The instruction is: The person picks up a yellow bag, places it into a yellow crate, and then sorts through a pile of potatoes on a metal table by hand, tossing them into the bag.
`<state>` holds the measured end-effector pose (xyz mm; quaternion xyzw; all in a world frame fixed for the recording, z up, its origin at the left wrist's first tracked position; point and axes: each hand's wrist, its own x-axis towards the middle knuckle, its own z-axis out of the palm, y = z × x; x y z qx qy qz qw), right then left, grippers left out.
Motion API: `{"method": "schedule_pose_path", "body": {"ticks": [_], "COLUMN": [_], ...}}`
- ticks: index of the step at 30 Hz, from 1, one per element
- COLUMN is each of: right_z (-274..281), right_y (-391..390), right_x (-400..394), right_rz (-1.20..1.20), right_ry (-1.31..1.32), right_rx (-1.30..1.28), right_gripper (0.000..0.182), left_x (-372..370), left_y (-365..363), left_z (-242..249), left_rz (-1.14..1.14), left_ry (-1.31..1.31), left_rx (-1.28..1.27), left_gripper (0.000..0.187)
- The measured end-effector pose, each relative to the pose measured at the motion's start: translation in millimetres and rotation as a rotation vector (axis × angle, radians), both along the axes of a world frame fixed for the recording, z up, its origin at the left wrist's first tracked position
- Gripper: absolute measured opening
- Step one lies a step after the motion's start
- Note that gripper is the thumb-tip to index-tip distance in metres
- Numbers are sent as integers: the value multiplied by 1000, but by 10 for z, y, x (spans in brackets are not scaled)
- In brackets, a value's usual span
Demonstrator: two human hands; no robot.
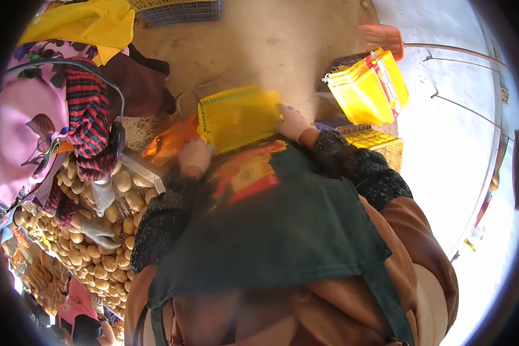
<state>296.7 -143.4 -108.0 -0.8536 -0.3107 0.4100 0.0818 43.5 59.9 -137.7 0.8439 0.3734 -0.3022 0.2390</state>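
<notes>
In front of my dark green apron [282,230] a yellow mesh bag [239,118] is spread, smeared by motion, with green stitching along its left edge. My left hand [195,157], in a pale glove, grips its near left corner. At the right edge my right hand [294,123], gloved too, has its fingers on the bag; the fingertips are partly blurred. A red and yellow printed patch [248,176] shows just nearer to me, against the apron. Orange plastic [170,141] lies beside my left hand.
Left, a co-worker's gloved hands [101,230] reach over a heap of potatoes [101,268] near a metal rail [141,167]. Folded yellow bags [363,86] rest on stacked crates at right, by a yellow crate [386,151] and an orange shovel [383,39]. A blue-grey crate [181,12] stands ahead.
</notes>
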Motion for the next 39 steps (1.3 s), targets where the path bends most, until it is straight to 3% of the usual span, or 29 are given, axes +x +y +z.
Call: {"method": "schedule_pose_path", "body": {"ticks": [2, 5, 8, 11, 12, 15, 16, 19, 22, 25, 28, 31, 34, 36, 39], "right_z": [-103, -242, -35, 435, 195, 490, 513, 476, 326, 175, 170, 224, 342, 447, 981], "right_y": [70, 140, 71, 100, -38, -7, -5, 49, 25, -18, -28, 74, 182, 280, 434], "right_x": [77, 161, 141, 136, 179, 149, 126, 98, 49, 45, -58, -199, -393, -574, -1440], "right_rz": [95, 101, -175, -237, -29, 347, 452, 810, 974, 1074, 1122, 1132, 1155, 1176, 1315], "right_ry": [-75, 137, 329, 330, 138, 79, 72, 49, 79, 35, 32, -3, -70, -10, 219], "right_rx": [-4, -41, 138, 183, 316, 419, 501, 647, 603, 551, 518, 422, 548, 625, 849], "right_gripper": [58, 59, 62, 66, 63, 58, 57, 55, 53, 54, 59, 58, 58, 53, 47], "left_x": [120, 60, 7, -217, -317, -385, -400, -923, -1048, -1206, -1459, -1667, -2071, -2511, -2889], "left_y": [11, 1, 33, -56, -92, -247, -361, -842, -1434, -2004, -2607, -3088, -3351, -3541, -3574], "left_z": [15, 110, 382, 362, 346, 1001, 1214, 1059, 1671, 2047, 2264, 2231, 2118, 1672, 1642], "left_rz": [6, 117, 228, 327, 369, 617, 656, 601, 833, 865, 933, 1355, 1276, 1417, 1488], "left_ry": [-31, -114, -238, -403, -461, -606, -602, -828, -663, -458, -480, -553, -237, -171, -31], "left_rx": [-7, -83, -165, -118, -69, -276, -202, 59, 238, 305, 474, 613, 999, 1170, 1181], "left_gripper": [46, 49, 51, 48, 47, 43, 37, 43, 37, 33, 32, 31, 39, 51, 73]}}
